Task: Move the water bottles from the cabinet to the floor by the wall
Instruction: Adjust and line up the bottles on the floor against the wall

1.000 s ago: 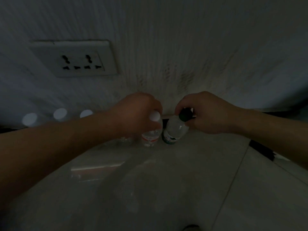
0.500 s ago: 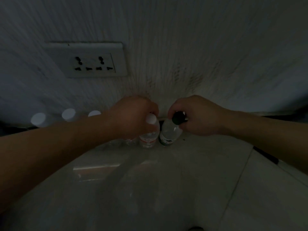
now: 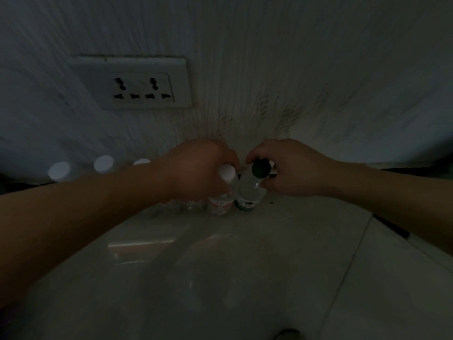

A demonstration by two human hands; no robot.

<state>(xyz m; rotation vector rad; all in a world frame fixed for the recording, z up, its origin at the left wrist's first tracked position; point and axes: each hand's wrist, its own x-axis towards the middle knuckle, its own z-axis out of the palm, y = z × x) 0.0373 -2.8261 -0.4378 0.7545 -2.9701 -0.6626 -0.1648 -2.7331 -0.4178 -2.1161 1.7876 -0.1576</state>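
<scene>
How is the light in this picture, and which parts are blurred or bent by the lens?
Head view: very dim and bluish, little contrast. The wall shows streaky blur; the wall socket looks bowed by the wide lens. The glossy floor carries a pale reflection. Three white caps at left are soft discs. The left hand and right hand read clearly on the white-capped bottle and dark-capped bottle.
</scene>
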